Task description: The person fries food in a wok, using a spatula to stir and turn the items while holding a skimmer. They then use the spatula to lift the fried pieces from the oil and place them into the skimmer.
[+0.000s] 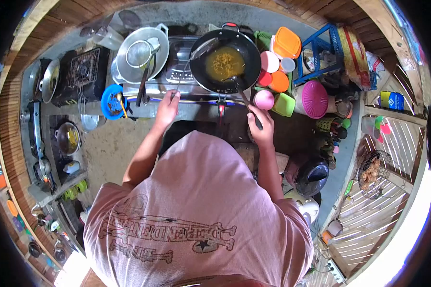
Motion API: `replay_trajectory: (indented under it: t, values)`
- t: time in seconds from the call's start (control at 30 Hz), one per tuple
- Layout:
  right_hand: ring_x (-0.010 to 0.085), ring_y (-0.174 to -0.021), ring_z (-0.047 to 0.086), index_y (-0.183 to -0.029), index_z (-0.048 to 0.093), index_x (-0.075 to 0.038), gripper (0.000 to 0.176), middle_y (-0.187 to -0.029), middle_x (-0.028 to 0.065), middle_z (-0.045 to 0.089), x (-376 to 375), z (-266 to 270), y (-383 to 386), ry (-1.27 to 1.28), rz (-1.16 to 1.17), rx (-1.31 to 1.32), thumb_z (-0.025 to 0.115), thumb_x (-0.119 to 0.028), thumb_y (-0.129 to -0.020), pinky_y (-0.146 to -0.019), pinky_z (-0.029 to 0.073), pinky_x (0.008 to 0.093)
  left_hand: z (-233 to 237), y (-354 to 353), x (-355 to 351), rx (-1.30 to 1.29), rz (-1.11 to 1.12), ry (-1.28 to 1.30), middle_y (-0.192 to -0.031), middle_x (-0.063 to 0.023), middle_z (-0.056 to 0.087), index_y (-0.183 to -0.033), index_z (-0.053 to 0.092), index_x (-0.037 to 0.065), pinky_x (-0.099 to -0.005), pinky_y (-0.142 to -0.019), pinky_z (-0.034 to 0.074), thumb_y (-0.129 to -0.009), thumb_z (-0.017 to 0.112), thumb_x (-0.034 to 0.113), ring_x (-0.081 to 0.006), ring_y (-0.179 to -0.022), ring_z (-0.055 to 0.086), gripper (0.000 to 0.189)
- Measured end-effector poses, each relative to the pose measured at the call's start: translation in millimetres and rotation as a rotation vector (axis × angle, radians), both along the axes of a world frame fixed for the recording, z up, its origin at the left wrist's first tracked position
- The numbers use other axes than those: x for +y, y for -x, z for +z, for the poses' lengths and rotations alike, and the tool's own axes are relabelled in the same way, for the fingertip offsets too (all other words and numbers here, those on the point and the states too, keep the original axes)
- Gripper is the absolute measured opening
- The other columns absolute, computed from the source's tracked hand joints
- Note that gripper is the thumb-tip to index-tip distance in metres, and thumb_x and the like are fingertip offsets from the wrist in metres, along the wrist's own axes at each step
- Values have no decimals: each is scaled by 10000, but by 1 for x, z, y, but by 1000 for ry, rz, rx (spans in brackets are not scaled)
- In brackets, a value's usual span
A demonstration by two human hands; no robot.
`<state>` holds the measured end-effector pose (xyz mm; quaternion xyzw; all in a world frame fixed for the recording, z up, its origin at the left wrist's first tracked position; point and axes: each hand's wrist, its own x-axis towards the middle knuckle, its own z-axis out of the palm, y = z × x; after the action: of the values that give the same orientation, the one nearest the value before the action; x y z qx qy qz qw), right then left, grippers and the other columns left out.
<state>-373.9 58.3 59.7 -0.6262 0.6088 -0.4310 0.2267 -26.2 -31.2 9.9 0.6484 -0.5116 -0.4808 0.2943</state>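
Observation:
A black wok (pixel 202 76) with yellowish oil and small golden pieces (pixel 223 60) in it sits on the stove (pixel 179 76). My right hand (pixel 262 125) is closed around the handle of a spatula (pixel 243 94), whose dark head dips into the oil at the wok's near side. My left hand (pixel 167 109) is closed on a thin metal handle. It leads up to what looks like a strainer (pixel 204 48), tilted over the wok's left rim and seen nearly edge-on. Left of the wok, a large metal pot (pixel 121 71) holds a round sieve (pixel 139 53) and dark-handled utensils.
A blue bowl (pixel 108 112) with a spoon stands left on the counter. Stacked plastic tubs (pixel 278 82) and a blue rack (pixel 301 71) crowd the wok's right side. A second burner (pixel 84 69) is at far left. A dark pot (pixel 312 177) stands lower right.

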Motion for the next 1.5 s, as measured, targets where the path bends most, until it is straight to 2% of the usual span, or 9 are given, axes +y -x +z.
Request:
replay_trajectory:
  t: [0.17, 0.43, 0.5, 0.63, 0.73, 1.07, 1.33, 1.4, 1.5]
  values:
    - [327, -926, 696, -1169, 726, -14, 266, -1032, 178, 733, -21, -21, -23, -1, -44, -23, 721, -127, -928, -871, 541, 400, 1, -6, -2, 24, -38, -23, -638, -53, 562, -1218, 592, 31, -344, -513, 436, -1072, 547, 361, -143, -514, 544, 364]
    - [330, -959, 699, -1166, 727, -13, 261, -1036, 188, 735, -17, 1, -47, 14, -158, -3, 717, -131, -934, -880, 536, 406, 1, -19, -24, -13, -169, -56, -626, -28, 522, -1227, 571, 11, -312, -486, 404, -1074, 538, 365, -124, -497, 516, 387]
    - [274, -1044, 717, -1178, 732, 2, 255, -1112, 169, 754, -8, 7, -53, -61, -165, -15, 697, -114, -954, -961, 532, 372, -11, -28, -32, -37, -197, 21, -629, -32, 528, -1228, 565, 17, -315, -493, 415, -1075, 531, 387, -131, -499, 522, 402]
    - [355, -929, 691, -1155, 733, -12, 260, -1029, 195, 738, 7, 23, -69, -69, -186, 158, 710, -115, -918, -861, 536, 428, 4, -34, -45, 6, -266, -71, -630, -30, 532, -1243, 559, 45, -327, -504, 431, -1079, 513, 409, -140, -501, 533, 402]
    - [358, -955, 695, -1170, 727, -11, 260, -1050, 188, 740, 17, 13, -81, -42, -240, 109, 704, -121, -935, -876, 535, 425, 7, -38, -51, 15, -273, -57, -588, -87, 554, -1157, 578, 38, -399, -538, 467, -1059, 523, 443, -223, -506, 591, 420]
    - [337, -1003, 698, -1215, 719, -58, 272, -1053, 167, 743, -15, -16, -118, -53, -356, 44, 712, -102, -946, -887, 536, 392, -2, -51, -65, 129, -372, -93, -650, -2, 496, -1116, 553, 46, -314, -500, 457, -1073, 532, 402, -123, -506, 540, 359]
    - [317, -935, 690, -1197, 726, -49, 288, -1013, 148, 740, 13, 22, -132, -56, -403, 76, 731, -61, -910, -847, 534, 374, 7, -56, -80, 179, -388, -78, -655, -6, 494, -1120, 565, 25, -303, -482, 435, -1077, 541, 360, -107, -500, 526, 339]
    - [264, -947, 697, -1193, 740, -52, 268, -1026, 137, 755, 19, 25, -132, -148, -394, 80, 721, -68, -927, -870, 522, 362, 3, -56, -84, 192, -385, -69, -658, -9, 506, -1145, 571, 23, -303, -480, 434, -1076, 542, 362, -109, -496, 527, 347]
    - [300, -910, 691, -1172, 737, -42, 266, -1005, 145, 740, 20, 19, -134, -144, -409, 92, 730, -56, -907, -831, 537, 376, 3, -58, -90, 145, -414, -39, -652, -12, 519, -1156, 572, 30, -304, -479, 436, -1073, 542, 367, -112, -495, 535, 349]
